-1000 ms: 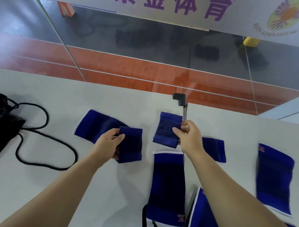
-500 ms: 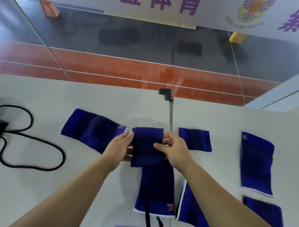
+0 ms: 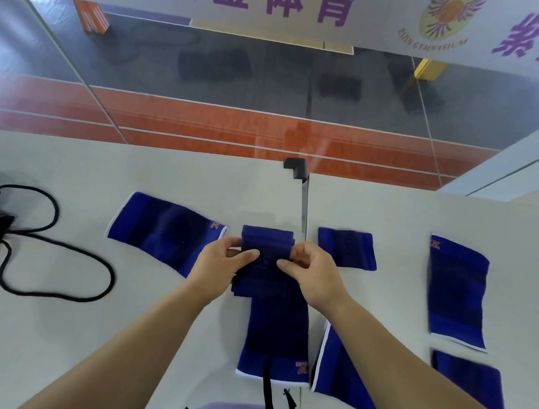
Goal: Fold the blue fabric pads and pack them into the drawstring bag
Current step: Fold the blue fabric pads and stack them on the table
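Pinching the stacked blue pads point(image 3: 266, 244) by both side edges, left hand point(image 3: 221, 262) and right hand point(image 3: 313, 274).

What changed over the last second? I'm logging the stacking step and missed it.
The left hand and right hand each held one small pad; they came together, and both now pinch the stacked small pads above the long pad. The other pads and the bag's black cord stayed put.

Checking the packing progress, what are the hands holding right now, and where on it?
Both hands pinch the small stacked blue pads: left hand at its left edge, right hand at its right edge.
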Demonstrator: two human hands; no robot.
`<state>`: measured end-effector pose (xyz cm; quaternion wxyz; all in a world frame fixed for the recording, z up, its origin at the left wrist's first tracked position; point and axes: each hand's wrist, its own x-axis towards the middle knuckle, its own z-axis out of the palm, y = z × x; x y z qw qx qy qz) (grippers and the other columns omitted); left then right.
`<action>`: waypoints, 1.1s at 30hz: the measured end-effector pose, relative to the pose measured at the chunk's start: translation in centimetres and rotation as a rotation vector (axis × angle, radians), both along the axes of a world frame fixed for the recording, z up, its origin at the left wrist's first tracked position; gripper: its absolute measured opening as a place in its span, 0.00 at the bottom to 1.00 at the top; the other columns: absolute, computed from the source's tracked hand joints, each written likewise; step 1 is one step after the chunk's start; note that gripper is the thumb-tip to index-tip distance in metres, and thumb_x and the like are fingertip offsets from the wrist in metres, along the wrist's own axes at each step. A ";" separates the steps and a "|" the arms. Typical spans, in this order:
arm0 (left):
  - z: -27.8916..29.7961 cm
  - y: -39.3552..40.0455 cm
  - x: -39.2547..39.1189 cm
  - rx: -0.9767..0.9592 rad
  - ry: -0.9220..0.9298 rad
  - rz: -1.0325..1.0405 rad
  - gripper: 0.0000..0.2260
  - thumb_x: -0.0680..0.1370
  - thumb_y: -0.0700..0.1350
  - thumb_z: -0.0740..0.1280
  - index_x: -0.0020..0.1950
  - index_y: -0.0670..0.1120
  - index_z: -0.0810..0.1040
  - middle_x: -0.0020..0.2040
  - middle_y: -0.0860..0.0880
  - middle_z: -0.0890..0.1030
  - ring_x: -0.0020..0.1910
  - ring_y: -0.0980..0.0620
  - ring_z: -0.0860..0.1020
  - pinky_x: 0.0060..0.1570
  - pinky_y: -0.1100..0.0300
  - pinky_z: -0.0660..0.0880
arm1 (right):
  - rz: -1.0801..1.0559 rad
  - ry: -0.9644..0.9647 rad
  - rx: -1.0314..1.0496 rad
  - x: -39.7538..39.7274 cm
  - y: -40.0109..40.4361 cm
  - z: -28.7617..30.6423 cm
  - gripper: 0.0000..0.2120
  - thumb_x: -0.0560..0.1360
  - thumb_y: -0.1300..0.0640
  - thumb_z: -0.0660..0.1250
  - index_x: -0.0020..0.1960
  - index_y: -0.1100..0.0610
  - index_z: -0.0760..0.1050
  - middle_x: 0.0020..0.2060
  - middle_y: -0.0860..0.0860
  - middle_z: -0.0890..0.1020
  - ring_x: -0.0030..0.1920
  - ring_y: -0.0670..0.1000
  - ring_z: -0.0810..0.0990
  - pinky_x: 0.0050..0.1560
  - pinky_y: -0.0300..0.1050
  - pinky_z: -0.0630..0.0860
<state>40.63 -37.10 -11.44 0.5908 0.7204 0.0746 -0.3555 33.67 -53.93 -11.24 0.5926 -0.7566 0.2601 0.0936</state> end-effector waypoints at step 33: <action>0.5 5.1 -2.8 0.269 -0.334 -0.300 0.03 0.76 0.43 0.68 0.47 0.52 0.77 0.44 0.52 0.81 0.45 0.52 0.78 0.49 0.56 0.77 | 0.459 -0.014 -0.244 -0.9 2.9 0.9 0.06 0.77 0.53 0.66 0.53 0.49 0.76 0.40 0.36 0.77 0.43 0.41 0.77 0.43 0.33 0.70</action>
